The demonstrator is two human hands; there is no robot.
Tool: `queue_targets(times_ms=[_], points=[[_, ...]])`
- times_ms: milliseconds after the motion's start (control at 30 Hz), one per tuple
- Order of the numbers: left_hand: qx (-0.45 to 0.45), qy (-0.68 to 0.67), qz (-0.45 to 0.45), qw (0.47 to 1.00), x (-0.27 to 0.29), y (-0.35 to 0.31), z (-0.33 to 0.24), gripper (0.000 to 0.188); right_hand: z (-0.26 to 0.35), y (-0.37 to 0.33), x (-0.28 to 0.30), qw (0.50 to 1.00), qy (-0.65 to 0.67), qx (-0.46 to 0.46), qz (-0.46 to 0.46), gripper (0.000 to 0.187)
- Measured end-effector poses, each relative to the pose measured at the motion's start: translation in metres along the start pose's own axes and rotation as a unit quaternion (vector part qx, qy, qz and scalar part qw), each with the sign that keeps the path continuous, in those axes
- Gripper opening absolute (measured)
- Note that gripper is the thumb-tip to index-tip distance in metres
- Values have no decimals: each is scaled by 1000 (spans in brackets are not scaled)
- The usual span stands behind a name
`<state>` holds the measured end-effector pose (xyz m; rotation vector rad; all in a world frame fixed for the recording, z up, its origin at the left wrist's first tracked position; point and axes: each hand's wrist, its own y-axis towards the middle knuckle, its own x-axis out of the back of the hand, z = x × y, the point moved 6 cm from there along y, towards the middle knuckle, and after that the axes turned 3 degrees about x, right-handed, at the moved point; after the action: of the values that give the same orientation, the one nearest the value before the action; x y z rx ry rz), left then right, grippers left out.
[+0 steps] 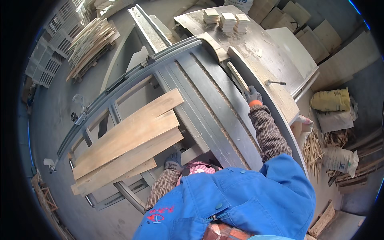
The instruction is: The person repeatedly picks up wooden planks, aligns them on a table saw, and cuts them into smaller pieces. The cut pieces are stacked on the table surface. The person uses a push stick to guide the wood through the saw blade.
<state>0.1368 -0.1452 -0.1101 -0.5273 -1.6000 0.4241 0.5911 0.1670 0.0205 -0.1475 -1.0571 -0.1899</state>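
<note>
My right hand (253, 96), in a grey glove with an orange cuff, is closed on the near end of a narrow wooden strip (237, 76). The strip lies along the raised fence (260, 80) on the right of a panel saw's grey table (218, 100). Low in the middle, my gloved left hand (173, 161) is beside the saw's frame, just right of a stack of pale boards (128, 134). Its fingers are partly hidden, so their hold cannot be made out. The boards lie unevenly across the sliding frame (114, 114), some overhanging others.
Beyond the fence, a side table (276, 52) carries small stacks of wood blocks (228, 22) and sawdust. A lever handle (276, 82) sticks up there. Sacks (330, 100) and thin offcuts (313, 152) lie at right. Piled wood strips (90, 46) stand at far left.
</note>
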Motion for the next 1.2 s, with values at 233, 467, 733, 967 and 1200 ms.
queue_targets(times_ms=[233, 467, 733, 967, 1200], points=[[-6, -21, 33, 999, -23, 1, 18, 93, 30, 57, -22, 999, -39, -29, -9, 41], [-6, -29, -11, 1000, 7, -2, 2, 95, -10, -6, 31, 994, 78, 4, -81, 39], [6, -31, -2, 1000, 74, -20, -19, 96, -144, -272, 60, 973, 179, -137, 46, 22], [-10, 16, -45, 999, 79, 34, -25, 96, -149, -330, 63, 986, -11, -21, 166, 31], [41, 10, 51, 998, 127, 118, 50, 98, -43, -157, 97, 992, 30, 71, -102, 27]])
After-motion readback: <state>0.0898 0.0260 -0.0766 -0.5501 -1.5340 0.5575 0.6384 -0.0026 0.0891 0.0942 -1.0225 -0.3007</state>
